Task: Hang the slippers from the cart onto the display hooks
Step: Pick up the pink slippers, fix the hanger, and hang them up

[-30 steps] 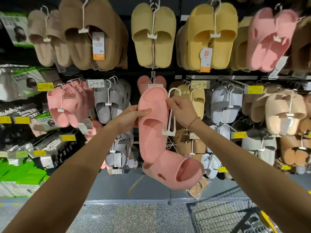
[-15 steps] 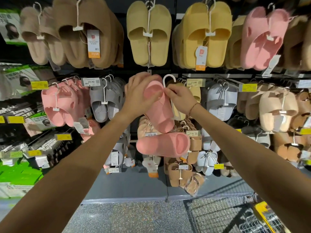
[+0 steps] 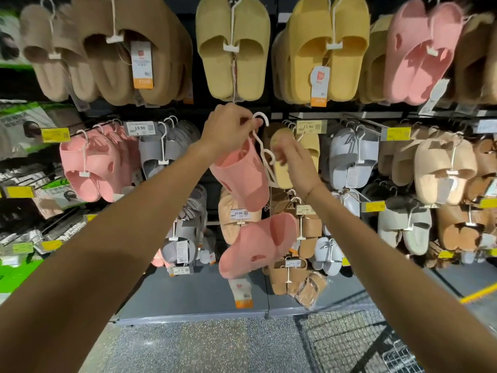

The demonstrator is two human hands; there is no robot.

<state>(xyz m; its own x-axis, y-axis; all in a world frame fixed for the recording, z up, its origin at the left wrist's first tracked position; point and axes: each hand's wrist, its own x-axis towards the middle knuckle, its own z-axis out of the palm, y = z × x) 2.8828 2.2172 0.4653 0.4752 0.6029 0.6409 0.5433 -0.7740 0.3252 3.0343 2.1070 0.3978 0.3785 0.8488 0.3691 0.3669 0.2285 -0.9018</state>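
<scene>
a: where's the pink slipper pair [image 3: 242, 179] rn?
b: dangling long-axis down below the left hand [image 3: 228, 127], which pinches the white hanger [image 3: 262, 146] near its hook end.
a: right hand [image 3: 291, 160]?
b: just beside, fingers curled at the hanger's lower part. the hook points up-right, twd the rack; left's nearer.

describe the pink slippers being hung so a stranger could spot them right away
Look at the middle of the slipper wall, just under the top row's olive-yellow pair. There the left hand pinches a white plastic hanger carrying the pink slippers. Unlike the neat pink pairs nearby, one of these dangles loose below the other, off any hook.
</scene>
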